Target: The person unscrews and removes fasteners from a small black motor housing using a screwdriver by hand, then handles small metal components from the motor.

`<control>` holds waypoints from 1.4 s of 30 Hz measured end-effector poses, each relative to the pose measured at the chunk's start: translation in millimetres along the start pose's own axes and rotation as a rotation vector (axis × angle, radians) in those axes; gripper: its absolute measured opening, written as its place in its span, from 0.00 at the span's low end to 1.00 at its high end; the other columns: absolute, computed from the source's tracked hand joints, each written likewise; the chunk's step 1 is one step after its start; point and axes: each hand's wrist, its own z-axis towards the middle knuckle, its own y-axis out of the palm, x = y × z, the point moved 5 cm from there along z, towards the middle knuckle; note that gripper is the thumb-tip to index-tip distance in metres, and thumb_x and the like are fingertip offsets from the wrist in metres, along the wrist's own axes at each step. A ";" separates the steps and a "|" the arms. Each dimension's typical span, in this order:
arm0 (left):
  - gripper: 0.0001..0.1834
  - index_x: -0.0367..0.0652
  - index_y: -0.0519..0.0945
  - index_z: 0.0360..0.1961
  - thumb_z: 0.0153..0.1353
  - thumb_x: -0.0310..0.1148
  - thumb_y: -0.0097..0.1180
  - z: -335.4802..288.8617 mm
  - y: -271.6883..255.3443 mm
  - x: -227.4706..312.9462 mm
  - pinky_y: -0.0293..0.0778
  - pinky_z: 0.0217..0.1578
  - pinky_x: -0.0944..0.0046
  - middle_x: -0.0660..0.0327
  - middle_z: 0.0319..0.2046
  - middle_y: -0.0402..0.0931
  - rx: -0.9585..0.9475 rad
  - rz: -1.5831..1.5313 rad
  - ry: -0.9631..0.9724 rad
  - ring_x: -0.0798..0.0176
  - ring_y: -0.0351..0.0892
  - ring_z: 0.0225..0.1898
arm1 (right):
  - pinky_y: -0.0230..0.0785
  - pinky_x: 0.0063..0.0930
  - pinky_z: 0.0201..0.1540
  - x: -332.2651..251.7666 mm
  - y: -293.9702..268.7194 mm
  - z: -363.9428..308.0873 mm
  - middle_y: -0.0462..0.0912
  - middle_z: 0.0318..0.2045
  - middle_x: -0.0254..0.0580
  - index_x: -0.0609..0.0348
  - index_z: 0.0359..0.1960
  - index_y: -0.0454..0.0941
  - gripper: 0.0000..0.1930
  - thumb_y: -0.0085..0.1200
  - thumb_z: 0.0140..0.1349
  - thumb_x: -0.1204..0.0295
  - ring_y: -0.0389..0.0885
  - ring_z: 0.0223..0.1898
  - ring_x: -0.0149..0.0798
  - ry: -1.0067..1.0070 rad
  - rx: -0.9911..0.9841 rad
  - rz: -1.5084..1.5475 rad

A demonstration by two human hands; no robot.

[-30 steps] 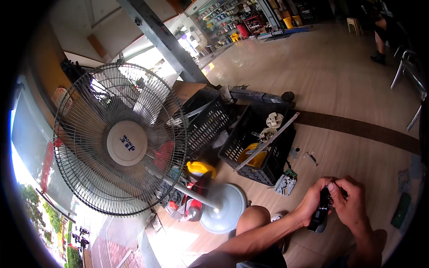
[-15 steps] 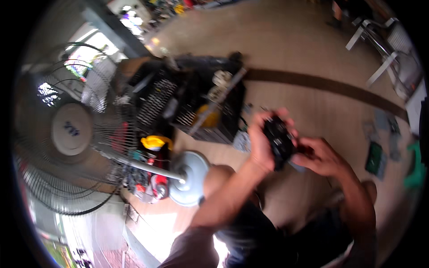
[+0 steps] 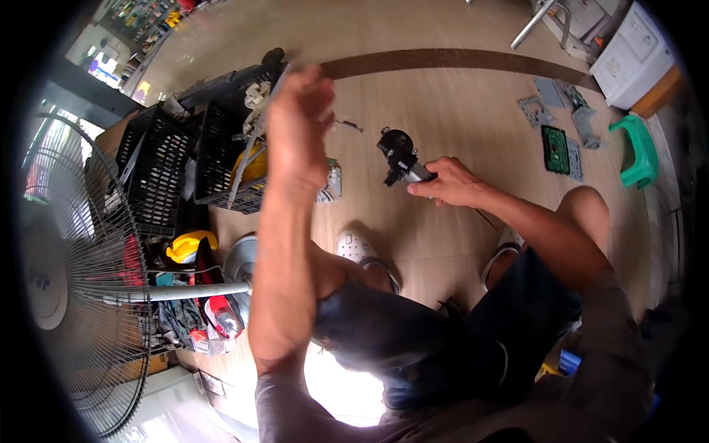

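My right hand [image 3: 452, 181] is closed around the grey end of a black mechanical part [image 3: 399, 156]. The part has a round, disc-like head with small knobs at its rim, and it is held up over the floor ahead of me. My left hand [image 3: 299, 122] is raised at the far left, in front of a black perforated crate [image 3: 230, 193], with nothing visible in it. Motion smears its fingers, so their grip is unclear. Inside the crate are pale parts [image 3: 256, 96] and a yellow piece [image 3: 255, 164], partly covered by my left arm.
A caged fan [image 3: 81, 273] stands close on the left, near a yellow object [image 3: 192, 246]. Metal plates [image 3: 533, 111] and a green circuit board [image 3: 555, 149] lie on the floor at the right, beside a green plastic stool [image 3: 638, 151]. A white cabinet-like box [image 3: 633, 55] stands behind.
My left hand has come off the black part and moved left and away toward the crate. My right hand now holds the part alone. The view has shifted.
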 end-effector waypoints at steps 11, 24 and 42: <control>0.26 0.32 0.74 0.56 0.67 0.43 0.47 -21.1 -4.9 22.8 0.68 0.61 0.51 0.45 0.53 0.77 -0.278 -0.190 -0.098 0.49 0.77 0.57 | 0.78 0.38 0.29 227.7 98.2 22.6 0.84 0.22 0.53 0.68 0.25 0.82 0.22 0.62 0.53 0.55 0.85 0.23 0.46 0.633 0.155 -0.147; 0.25 0.22 0.69 0.57 0.69 0.37 0.41 -18.3 -51.0 64.4 0.62 0.67 0.42 0.37 0.52 0.75 -0.695 -0.371 -0.029 0.42 0.73 0.59 | 0.77 0.51 0.47 250.3 156.6 -6.8 0.85 0.39 0.59 0.63 0.41 0.79 0.26 0.53 0.61 0.48 0.84 0.43 0.60 0.558 0.154 -0.403; 0.21 0.25 0.73 0.51 0.68 0.35 0.45 -6.6 -52.5 47.2 0.69 0.61 0.44 0.41 0.46 0.78 -0.550 -0.414 -0.064 0.44 0.78 0.52 | 0.74 0.49 0.52 332.5 95.7 5.4 0.84 0.42 0.60 0.63 0.48 0.79 0.22 0.57 0.48 0.70 0.82 0.47 0.59 0.424 0.574 -0.397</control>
